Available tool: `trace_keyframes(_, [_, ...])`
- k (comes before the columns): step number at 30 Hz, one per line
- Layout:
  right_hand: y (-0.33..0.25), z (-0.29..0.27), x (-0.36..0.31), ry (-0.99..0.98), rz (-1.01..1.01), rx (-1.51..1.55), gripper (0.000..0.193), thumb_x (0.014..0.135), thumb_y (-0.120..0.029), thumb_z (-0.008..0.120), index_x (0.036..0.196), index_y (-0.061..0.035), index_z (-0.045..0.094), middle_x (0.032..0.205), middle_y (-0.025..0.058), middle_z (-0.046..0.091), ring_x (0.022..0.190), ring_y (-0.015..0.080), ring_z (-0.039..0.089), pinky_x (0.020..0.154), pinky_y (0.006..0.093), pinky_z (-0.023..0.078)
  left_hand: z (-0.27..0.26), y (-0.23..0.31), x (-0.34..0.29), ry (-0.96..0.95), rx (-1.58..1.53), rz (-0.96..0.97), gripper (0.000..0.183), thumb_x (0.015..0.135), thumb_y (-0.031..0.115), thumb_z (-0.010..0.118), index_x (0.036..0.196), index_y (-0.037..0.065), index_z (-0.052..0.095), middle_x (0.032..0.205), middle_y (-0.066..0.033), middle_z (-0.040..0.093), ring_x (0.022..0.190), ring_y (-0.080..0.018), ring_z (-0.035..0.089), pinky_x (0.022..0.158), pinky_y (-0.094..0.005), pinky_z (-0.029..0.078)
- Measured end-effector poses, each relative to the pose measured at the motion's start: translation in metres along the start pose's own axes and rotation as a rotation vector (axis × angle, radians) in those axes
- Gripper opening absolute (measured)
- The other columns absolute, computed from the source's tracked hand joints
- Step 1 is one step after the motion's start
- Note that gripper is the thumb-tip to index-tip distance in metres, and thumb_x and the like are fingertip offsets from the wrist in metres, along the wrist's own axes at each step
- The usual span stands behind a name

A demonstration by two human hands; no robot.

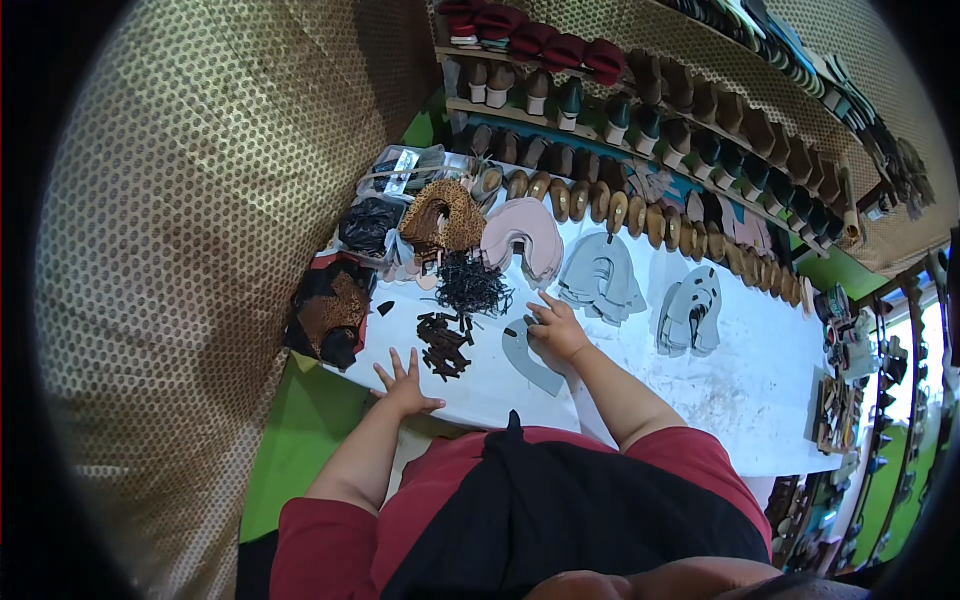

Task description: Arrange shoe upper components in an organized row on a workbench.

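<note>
My right hand point(558, 328) reaches over a single grey U-shaped shoe-upper piece point(522, 358) on the white table, its fingers apart at the piece's upper end. A small dark strip lies on that end, close to my fingertips. My left hand point(402, 386) is spread open by the table's near edge, holding nothing I can see. Just beyond it lies a heap of short dark brown strips point(445, 348), with a tangle of thin black strips point(470, 285) farther back. Stacks of grey cut pieces point(600, 278) and more grey pieces with dark tabs point(690, 312) lie to the right.
Pink curved pieces point(525, 240) and leopard-print pieces point(440, 215) are stacked toward the back. A bag of dark scraps point(333, 310) sits at the left edge. Shoe lasts point(655, 222) line the table's far side, below shelves of shoes point(640, 125). A patterned curtain point(200, 250) hangs on the left.
</note>
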State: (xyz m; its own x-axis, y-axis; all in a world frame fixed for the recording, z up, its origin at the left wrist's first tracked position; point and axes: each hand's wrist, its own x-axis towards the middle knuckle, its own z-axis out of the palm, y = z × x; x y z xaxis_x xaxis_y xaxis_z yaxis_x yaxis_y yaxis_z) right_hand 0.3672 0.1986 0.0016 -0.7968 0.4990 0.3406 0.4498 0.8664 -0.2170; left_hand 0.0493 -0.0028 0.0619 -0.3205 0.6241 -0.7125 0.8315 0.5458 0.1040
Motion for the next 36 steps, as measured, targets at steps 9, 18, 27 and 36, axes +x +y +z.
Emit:
trace_keyframes(9, [-0.03, -0.012, -0.031, -0.077, 0.217, -0.059, 0.03, 0.088, -0.03, 0.063, 0.116, -0.0272, 0.073, 0.152, 0.0096, 0.044, 0.147, 0.0373, 0.027, 0.114, 0.0652, 0.02, 0.002, -0.003, 0.001, 0.011, -0.021, -0.009, 0.147, 0.058, 0.061, 0.088, 0.158, 0.03, -0.016, 0.161, -0.0158, -0.032, 0.143, -0.0559, -0.025, 0.104, -0.0818, 0.013])
trace_keyframes(18, [-0.023, -0.022, -0.035, -0.162, 0.28, 0.041, 0.043, 0.088, -0.041, 0.06, 0.128, -0.0281, 0.067, 0.159, 0.0152, 0.032, 0.15, 0.039, 0.02, 0.116, 0.0665, 0.01, 0.045, 0.032, -0.005, 0.654, -0.189, -0.087, 0.097, 0.077, 0.045, 0.074, 0.158, 0.026, 0.025, 0.167, -0.0171, 0.002, 0.151, -0.0477, -0.003, 0.112, -0.073, -0.002])
trace_keyframes(27, [-0.026, -0.03, -0.028, -0.253, 0.289, 0.022, 0.052, 0.089, -0.049, 0.058, 0.138, -0.0321, 0.059, 0.161, 0.0147, 0.027, 0.151, 0.0388, 0.017, 0.118, 0.0651, 0.009, 0.01, 0.128, 0.02, 0.582, 0.138, 0.546, 0.054, 0.088, 0.044, 0.064, 0.135, 0.017, 0.061, 0.166, -0.0185, 0.008, 0.15, -0.0496, -0.003, 0.11, -0.0743, -0.004])
trace_keyframes(36, [-0.019, -0.026, -0.033, -0.227, 0.276, 0.079, 0.049, 0.09, -0.052, 0.057, 0.134, -0.031, 0.063, 0.162, 0.0139, 0.026, 0.151, 0.039, 0.015, 0.118, 0.0646, 0.009, -0.01, 0.181, 0.037, 0.436, 0.036, 0.401, 0.031, 0.08, 0.04, 0.073, 0.098, 0.015, 0.078, 0.165, -0.0168, 0.018, 0.152, -0.0453, -0.002, 0.112, -0.0726, -0.006])
